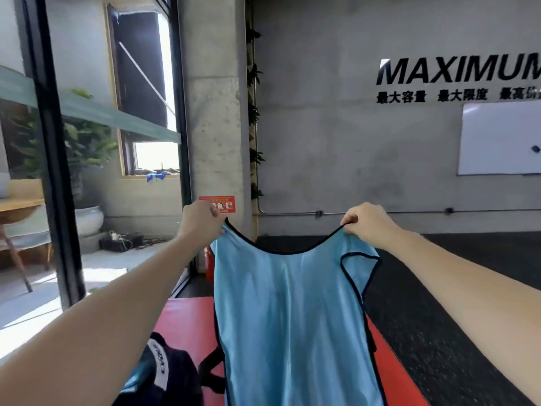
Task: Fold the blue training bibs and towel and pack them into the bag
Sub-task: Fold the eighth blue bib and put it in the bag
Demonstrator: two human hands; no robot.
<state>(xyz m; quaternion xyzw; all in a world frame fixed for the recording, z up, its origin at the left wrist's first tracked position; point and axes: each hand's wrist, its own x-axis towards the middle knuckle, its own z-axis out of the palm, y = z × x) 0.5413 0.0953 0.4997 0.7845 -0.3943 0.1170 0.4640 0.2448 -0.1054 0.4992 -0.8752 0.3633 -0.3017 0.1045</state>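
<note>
My left hand (202, 215) and right hand (364, 222) sit at mid-frame, arms stretched forward, each pinching a shoulder strap of one blue bib (292, 317) between thumb and curled fingers. The bib hangs open and full length between them, neckline sagging in a curve, its lower part running off the bottom edge of the frame. It is not folded at all.

Below the bib, at lower centre, lies a red mat (181, 320). On it at lower left sits the dark bag (172, 373), partly cut off by my left arm. Some light blue cloth (137, 373) shows at the bag's left side; I cannot tell whether that is a packed bib, the towel, or part of the bag itself.

I judge the task to be early or midway: this bib needs folding and packing, and I see no towel anywhere that I can name for certain. How many bibs remain, I cannot say from here.
</note>
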